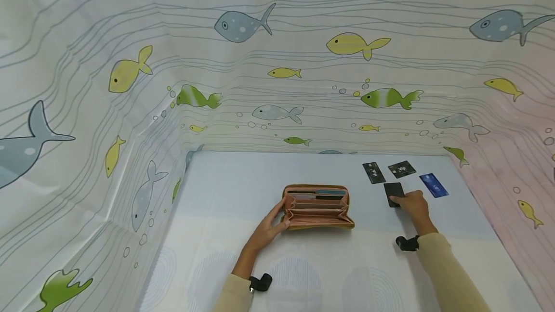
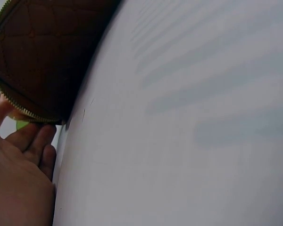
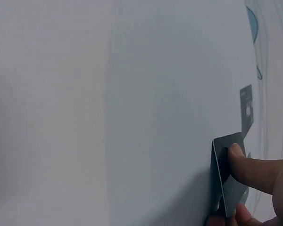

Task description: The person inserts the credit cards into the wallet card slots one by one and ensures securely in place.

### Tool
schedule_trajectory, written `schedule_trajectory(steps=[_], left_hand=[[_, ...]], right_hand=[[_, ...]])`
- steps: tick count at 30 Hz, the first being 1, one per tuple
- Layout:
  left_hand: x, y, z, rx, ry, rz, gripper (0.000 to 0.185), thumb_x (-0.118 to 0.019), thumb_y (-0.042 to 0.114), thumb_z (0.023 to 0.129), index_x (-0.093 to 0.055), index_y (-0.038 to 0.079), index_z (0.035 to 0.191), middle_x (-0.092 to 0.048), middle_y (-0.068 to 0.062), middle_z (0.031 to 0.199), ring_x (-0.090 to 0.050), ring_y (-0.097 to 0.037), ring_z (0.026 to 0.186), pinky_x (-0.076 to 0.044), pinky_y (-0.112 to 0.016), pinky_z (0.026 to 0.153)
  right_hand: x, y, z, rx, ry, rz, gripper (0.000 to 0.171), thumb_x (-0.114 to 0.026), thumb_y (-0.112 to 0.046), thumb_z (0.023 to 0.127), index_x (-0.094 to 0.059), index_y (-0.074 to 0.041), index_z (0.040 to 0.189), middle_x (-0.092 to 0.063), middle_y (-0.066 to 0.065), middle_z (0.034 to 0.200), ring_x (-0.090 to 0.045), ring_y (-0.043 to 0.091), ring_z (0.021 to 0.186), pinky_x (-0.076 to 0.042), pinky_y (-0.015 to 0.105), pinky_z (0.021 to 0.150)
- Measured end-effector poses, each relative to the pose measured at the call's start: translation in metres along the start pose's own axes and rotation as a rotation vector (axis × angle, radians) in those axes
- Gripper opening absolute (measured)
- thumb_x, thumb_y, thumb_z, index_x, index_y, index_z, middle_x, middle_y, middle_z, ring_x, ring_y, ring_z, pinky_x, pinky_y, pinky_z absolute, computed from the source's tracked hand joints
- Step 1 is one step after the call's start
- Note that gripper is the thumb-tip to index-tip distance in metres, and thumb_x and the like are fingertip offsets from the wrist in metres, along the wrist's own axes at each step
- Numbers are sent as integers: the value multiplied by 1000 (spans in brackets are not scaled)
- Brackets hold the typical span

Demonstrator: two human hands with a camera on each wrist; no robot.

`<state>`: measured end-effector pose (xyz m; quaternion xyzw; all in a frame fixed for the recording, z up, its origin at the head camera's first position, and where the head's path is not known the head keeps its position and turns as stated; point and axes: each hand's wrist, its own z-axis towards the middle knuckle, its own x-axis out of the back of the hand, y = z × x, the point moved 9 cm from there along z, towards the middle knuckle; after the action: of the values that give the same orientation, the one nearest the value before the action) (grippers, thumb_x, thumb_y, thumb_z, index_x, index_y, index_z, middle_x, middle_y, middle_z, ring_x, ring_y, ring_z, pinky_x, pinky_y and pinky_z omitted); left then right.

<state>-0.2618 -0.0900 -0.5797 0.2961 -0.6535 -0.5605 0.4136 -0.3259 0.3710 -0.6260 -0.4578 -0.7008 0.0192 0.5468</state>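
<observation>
One black card (image 1: 393, 191) is pinched in the right hand (image 1: 416, 207); fingers of the left hand (image 1: 265, 230) grip a zip-around wallet (image 1: 320, 220).

An open, brown quilted zip wallet (image 1: 318, 207) is gripped at its left end; farther right, a black card (image 1: 393, 192) is pinched, tilted.

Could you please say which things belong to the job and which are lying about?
Likely job things: wallet, held by the left hand; dark card, pinched by the right hand.
Apparently lying about: left black VIP card; right black VIP card; blue card.
</observation>
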Motion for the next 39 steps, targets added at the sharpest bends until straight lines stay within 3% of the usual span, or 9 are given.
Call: schedule_trajectory(steps=[3,5,8,11,17,24,30,35,39], left_hand=[[-1,0,0,-1,-1,2,72,-54,19,103,-13,9,161,-11,-10,168,-8,-29,156,-13,-56,123],[-1,1,0,-6,3,2,71,-54,17,103,-13,8,161,-12,-11,168,-8,-31,156,-13,-57,123],[-1,1,-1,-3,5,3,71,-54,17,103,-14,8,161,-13,-13,168,-9,-32,156,-12,-58,123],[-1,0,-1,9,-1,3,71,-54,20,103,-14,8,161,-12,-12,168,-9,-30,156,-11,-56,124],[-2,0,-1,16,-24,1,72,-53,21,104,-12,8,161,-10,-12,168,-6,-30,156,-10,-55,124],[1,2,0,12,-7,12,76,-58,20,101,-13,8,161,-12,-12,168,-8,-29,156,-12,-56,124],[1,4,0,16,-4,-9,77,-58,16,100,-13,6,161,-13,-12,168,-8,-29,156,-10,-55,124],[2,4,0,12,-4,-15,77,-58,14,100,-13,5,161,-12,-13,168,-7,-29,156,-10,-55,124],[2,3,0,7,2,-12,77,-59,14,99,-14,5,161,-13,-14,168,-8,-30,156,-11,-56,123]], right_hand=[[4,3,2,30,-2,47,66,-64,-24,95,-36,15,140,-42,39,140,-44,52,126,-41,60,105],[8,5,3,54,2,70,60,-60,-20,97,-37,12,142,-44,39,137,-50,49,119,-46,57,97],[13,10,4,70,0,133,52,-54,-15,99,-40,9,143,-50,36,127,-63,37,98,-56,44,79],[16,15,6,68,-6,183,49,-49,-14,101,-42,7,144,-53,33,123,-68,27,82,-56,30,63],[17,9,2,125,-18,231,50,-48,-16,103,-40,4,147,-52,32,128,-64,35,101,-55,23,61],[19,-44,-31,359,-26,299,46,-53,-17,104,-44,-1,146,-56,26,120,-66,29,98,-61,31,78],[18,-102,-79,594,-23,269,40,-58,-20,102,-53,-2,137,-59,23,116,-64,24,98,-56,18,72],[4,-135,-117,708,-17,219,34,-62,-22,100,-59,-7,130,-63,14,109,-60,24,94,-49,21,67],[-15,-154,-142,793,-101,247,29,-64,-17,99,-61,-9,127,-67,13,103,-63,21,82,-49,25,63]])
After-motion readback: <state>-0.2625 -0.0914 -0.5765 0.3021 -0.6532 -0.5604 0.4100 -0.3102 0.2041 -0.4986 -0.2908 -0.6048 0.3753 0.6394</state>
